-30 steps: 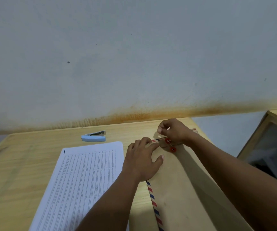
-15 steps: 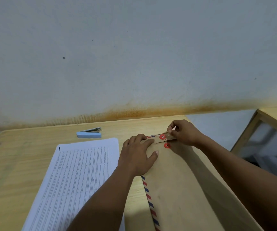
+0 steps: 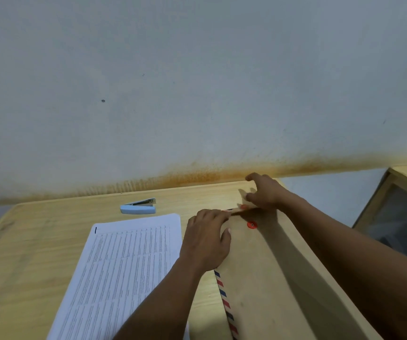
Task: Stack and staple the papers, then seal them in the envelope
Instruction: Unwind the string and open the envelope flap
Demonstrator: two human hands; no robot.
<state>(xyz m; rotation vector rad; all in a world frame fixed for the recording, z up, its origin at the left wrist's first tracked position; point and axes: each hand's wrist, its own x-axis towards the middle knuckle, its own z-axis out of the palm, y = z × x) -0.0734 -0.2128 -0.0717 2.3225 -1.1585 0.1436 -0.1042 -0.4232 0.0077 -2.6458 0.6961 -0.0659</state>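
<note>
A brown envelope (image 3: 266, 278) with a red-and-blue striped edge lies on the wooden table (image 3: 38, 253) at the right. My left hand (image 3: 207, 244) rests flat on its upper left part, fingertips at the flap. The flap (image 3: 242, 209) is slightly raised, with one red button on it and a second red button (image 3: 252, 225) on the body below. My right hand (image 3: 265, 192) hovers at the flap's far edge with fingers spread and curled. It is blurred, so any pinch on flap or string is unclear. The stack of printed papers (image 3: 124, 273) lies left of the envelope.
A light blue stapler (image 3: 138, 207) sits beyond the papers near the wall. The grey wall with a rust-coloured stain runs along the table's back edge. A second wooden piece of furniture (image 3: 398, 192) stands at the right, past a gap.
My right hand has moved up and away from the red buttons towards the wall, and its fingers have spread. The flap has lifted slightly. My left hand has stayed on the envelope.
</note>
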